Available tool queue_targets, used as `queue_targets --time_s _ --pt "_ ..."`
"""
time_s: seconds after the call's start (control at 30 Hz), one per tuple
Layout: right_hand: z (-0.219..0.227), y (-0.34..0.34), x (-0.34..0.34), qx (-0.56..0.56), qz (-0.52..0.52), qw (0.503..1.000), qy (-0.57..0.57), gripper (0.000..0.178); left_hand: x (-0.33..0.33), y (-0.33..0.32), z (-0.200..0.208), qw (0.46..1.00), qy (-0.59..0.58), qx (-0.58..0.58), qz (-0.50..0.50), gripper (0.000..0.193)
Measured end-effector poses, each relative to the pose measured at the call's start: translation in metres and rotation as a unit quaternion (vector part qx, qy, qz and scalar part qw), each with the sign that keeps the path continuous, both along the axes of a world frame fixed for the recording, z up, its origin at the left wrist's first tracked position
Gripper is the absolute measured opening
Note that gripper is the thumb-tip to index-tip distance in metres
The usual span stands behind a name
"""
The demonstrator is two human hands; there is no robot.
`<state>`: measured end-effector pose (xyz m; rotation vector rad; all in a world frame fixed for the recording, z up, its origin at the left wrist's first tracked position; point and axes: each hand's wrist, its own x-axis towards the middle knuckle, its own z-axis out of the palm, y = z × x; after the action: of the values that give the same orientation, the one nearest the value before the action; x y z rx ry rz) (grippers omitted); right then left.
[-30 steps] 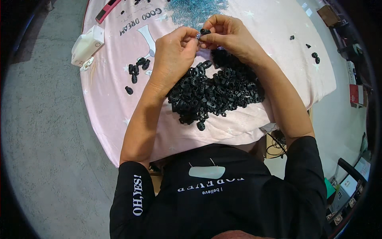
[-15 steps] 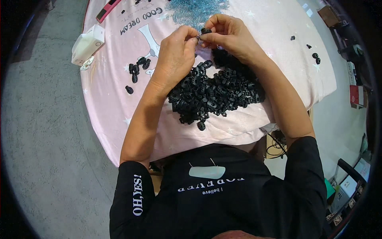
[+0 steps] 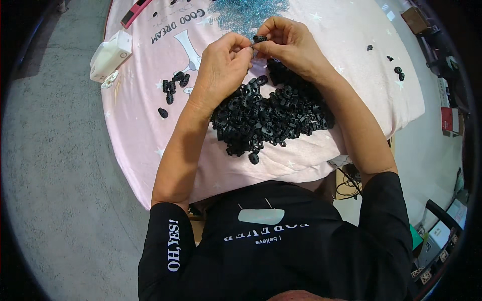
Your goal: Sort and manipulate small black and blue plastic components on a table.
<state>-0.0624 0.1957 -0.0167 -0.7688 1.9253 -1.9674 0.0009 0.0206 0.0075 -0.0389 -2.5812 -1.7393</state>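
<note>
My right hand (image 3: 288,45) pinches a small black cord-lock part (image 3: 259,38) between thumb and fingers. Against it, my left hand (image 3: 226,60) is closed, its thumb and forefinger pressed together at the right hand's fingertips. Whatever the left fingers hold is too small and covered to make out. Both hands are raised over the far side of a large heap of black cord-lock parts (image 3: 273,118). Just beyond them lies a pile of shiny blue-silver bits (image 3: 246,15) that look like small springs. Several black cord locks (image 3: 170,86) sit left of my left forearm.
A pink cloth (image 3: 135,135) with printed stars covers the table. At its left edge stands a white tissue box (image 3: 113,54), with a pink-and-black tool (image 3: 134,12) farther back. A few black pieces (image 3: 398,70) lie far right. Boxes (image 3: 452,121) stand on the floor at right.
My left hand has shifted very slightly and its fingertips now sit closer against the right hand's. The right hand keeps its hold on the black cord-lock part.
</note>
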Motion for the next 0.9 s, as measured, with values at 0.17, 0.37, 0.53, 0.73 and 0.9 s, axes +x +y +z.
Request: queue_targets --time_s 0.17,0.37,0.53,0.73,0.9 --pt "0.000 0.001 -0.001 -0.014 -0.008 1.000 -0.005 0.015 -0.003 -0.004 0.003 0.997 -0.036 0.069 -0.015 0.019" --pt "0.000 0.002 -0.002 -0.037 0.001 0.998 -0.045 0.014 -0.004 -0.011 0.001 0.990 -0.039 0.136 -0.014 0.018" --pt "-0.004 -0.001 -0.002 -0.016 -0.019 0.999 -0.031 0.015 -0.006 -0.013 0.005 0.990 -0.032 0.135 0.004 0.017" --pt "-0.006 -0.001 -0.004 -0.008 -0.005 1.000 -0.022 0.015 -0.005 -0.003 0.000 0.993 -0.012 0.115 -0.004 0.013" --pt "-0.002 -0.002 -0.001 -0.012 -0.009 0.999 -0.046 0.015 -0.010 -0.014 -0.008 0.998 0.031 0.045 0.019 0.009"
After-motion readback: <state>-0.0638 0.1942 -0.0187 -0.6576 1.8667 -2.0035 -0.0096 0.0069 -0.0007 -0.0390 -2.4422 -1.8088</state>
